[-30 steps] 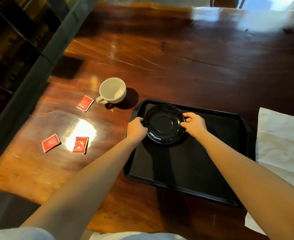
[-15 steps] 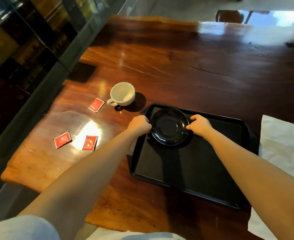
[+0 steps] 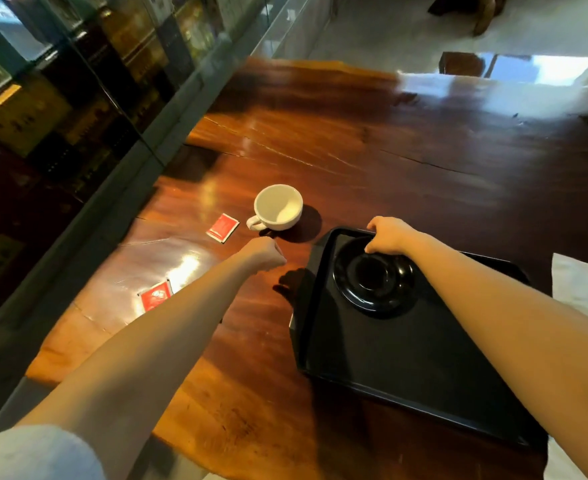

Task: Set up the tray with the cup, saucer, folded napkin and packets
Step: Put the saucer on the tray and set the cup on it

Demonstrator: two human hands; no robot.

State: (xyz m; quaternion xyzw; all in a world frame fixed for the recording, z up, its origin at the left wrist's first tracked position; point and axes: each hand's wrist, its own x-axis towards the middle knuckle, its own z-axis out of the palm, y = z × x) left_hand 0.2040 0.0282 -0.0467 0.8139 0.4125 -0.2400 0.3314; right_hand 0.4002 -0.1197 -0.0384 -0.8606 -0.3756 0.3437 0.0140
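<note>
A black saucer (image 3: 372, 284) lies flat in the far left part of a black rectangular tray (image 3: 406, 368), which rests on a glossy dark wooden table (image 3: 372, 150). The right hand (image 3: 387, 234) sits at the saucer's far rim, fingers curled down over the edge and touching it, though whether it actually grips the rim cannot be told. The left hand (image 3: 264, 253) is off the saucer, to its left and clear of the tray's left edge, hovering above the table with the fingers loosely curled and nothing in it.

A white cup (image 3: 278, 207) stands upright on the table beyond and to the left of the saucer, outside the tray, its handle pointing left and toward the viewer. Just left of the cup's handle lies a red packet (image 3: 222, 227), flat on the wood. A second red packet (image 3: 155, 295) lies well to the left of the saucer, partly covered by the left forearm.

To the right of the saucer, past the tray's right edge, a white napkin (image 3: 583, 289) lies spread on the table, partly hidden by the right forearm
</note>
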